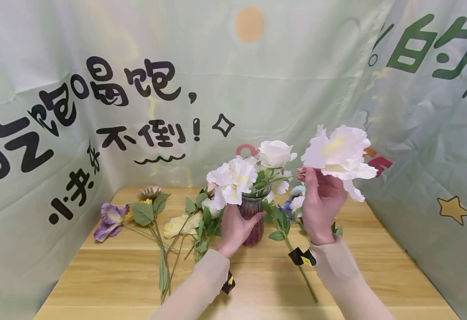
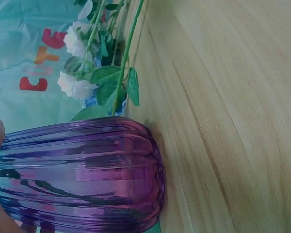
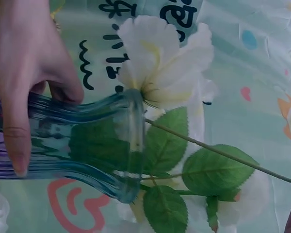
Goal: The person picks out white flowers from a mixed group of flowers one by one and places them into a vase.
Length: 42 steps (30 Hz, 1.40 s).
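Observation:
A ribbed glass vase [image 1: 254, 234], purple at its base and bluish at the neck, stands upright on the table. My left hand [image 1: 235, 227] grips it around the upper body, with the thumb across the near side. My right hand [image 1: 324, 202] pinches the stem of a large white flower [image 1: 339, 151] just below its bloom. That stem [image 3: 208, 146] slants to the vase's mouth; how deep its end sits is hard to tell. A white rose [image 1: 276, 154] and a ruffled white flower [image 1: 233, 178] with yellow streaks rise at the vase's top among green leaves.
On the wooden table's left lie a purple flower [image 1: 110, 221], a brownish flower [image 1: 150, 192] and a cream flower [image 1: 182, 225]. Right of the vase, blue flowers [image 1: 287, 208] and a long green stem [image 1: 300, 269] lie. A printed cloth [image 1: 201, 102] hangs behind and along both sides.

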Available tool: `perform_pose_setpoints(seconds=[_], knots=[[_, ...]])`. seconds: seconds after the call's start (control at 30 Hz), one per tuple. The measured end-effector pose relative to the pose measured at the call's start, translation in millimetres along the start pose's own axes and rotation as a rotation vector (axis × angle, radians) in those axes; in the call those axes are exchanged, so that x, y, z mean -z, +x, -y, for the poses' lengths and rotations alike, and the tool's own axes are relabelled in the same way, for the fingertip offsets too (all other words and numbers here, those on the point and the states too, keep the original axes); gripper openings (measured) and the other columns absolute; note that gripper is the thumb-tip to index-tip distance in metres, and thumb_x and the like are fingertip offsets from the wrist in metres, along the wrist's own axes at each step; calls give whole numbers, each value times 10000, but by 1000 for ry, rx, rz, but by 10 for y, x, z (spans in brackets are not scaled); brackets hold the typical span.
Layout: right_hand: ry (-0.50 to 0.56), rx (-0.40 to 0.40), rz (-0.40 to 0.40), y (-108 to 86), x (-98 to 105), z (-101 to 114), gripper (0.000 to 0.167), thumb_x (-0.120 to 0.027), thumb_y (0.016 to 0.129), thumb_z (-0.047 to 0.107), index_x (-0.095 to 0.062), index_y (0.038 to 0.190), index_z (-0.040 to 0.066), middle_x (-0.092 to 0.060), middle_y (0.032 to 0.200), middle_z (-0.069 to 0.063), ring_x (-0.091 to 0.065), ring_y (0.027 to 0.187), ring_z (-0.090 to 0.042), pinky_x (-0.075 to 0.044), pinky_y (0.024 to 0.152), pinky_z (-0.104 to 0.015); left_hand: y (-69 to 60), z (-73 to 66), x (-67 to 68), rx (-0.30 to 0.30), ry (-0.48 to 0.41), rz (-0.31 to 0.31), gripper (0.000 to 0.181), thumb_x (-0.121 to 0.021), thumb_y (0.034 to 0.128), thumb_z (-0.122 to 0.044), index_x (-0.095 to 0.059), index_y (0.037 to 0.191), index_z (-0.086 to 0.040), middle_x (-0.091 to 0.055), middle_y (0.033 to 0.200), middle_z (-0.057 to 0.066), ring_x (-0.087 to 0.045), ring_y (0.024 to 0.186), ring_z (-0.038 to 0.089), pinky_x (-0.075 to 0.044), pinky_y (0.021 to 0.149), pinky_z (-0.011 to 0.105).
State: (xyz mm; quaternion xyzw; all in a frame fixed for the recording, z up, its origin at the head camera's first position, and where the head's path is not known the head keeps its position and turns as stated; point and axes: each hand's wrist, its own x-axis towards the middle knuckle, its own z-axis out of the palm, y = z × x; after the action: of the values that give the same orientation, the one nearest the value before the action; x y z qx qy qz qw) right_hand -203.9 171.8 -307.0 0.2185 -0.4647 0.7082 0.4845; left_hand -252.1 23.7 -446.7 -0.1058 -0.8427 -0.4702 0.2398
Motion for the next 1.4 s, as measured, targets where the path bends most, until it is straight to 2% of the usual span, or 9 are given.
perform_pose_setpoints(seconds=[0.13,0.27,0.4,0.53,0.7,0.87,1.07,1.3,1.4], knots=[[-56,-71,29,-68,28,-59,89,-622,946,-43,-697,901,-23,-772,832,16,-726,753,-110,-604,747,-261,-8,5,-10,26,9,20,871,-862,761,-476,-430,1433,-128,-640,1300,113,-623,1236,288,-502,1088,423],[-129,-201,20,-151,73,-115,130,-636,949,-9,-712,871,62,-763,809,56,-716,722,-70,-592,772,-205,-28,16,-22,25,25,18,880,-855,763,-494,-427,1437,-123,-642,1300,115,-625,1234,290,-511,1073,428],[-289,-349,26,-229,105,-149,83,-650,954,44,-726,943,11,-734,811,154,-700,769,17,-559,786,-136,-34,17,-29,3,33,1,886,-868,760,-456,-421,1442,-109,-639,1312,126,-618,1249,302,-508,1073,440],[-449,-479,67,-278,116,-179,211,-652,965,96,-703,1056,-88,-695,796,263,-676,812,79,-522,772,-109,-27,13,-26,-3,16,2,899,-875,761,-429,-403,1462,-122,-620,1354,120,-595,1288,291,-492,1097,436],[-545,-622,118,-313,125,-232,249,-683,965,220,-676,1102,11,-672,806,235,-632,744,54,-488,675,-131,-23,16,-15,6,6,18,928,-867,767,-448,-372,1491,-144,-598,1394,111,-575,1318,278,-475,1121,427],[-504,-601,185,-340,135,-330,306,-702,947,162,-605,1221,68,-658,953,166,-667,798,6,-545,704,-148,-15,29,-6,1,1,14,987,-868,765,-456,-320,1535,-170,-567,1448,100,-552,1348,268,-463,1137,411],[-537,-608,307,-378,174,-444,240,-673,967,178,-611,1176,77,-635,958,76,-621,797,-54,-523,724,-178,-7,34,-4,-3,9,4,968,-864,765,-470,-344,1524,-167,-583,1424,103,-571,1326,273,-482,1115,412],[-559,-677,366,-428,223,-527,388,-635,989,180,-539,1356,94,-623,1298,-122,-604,1168,-136,-494,997,-247,-10,25,-8,17,24,5,880,-858,765,-488,-421,1444,-137,-647,1273,131,-644,1196,296,-543,1018,434],[-531,-717,386,-454,237,-543,382,-603,1009,181,-540,1370,73,-609,1350,-149,-602,1202,-97,-484,1005,-227,3,24,-7,18,19,7,888,-862,764,-476,-412,1453,-144,-645,1278,132,-643,1199,295,-541,1022,434]])
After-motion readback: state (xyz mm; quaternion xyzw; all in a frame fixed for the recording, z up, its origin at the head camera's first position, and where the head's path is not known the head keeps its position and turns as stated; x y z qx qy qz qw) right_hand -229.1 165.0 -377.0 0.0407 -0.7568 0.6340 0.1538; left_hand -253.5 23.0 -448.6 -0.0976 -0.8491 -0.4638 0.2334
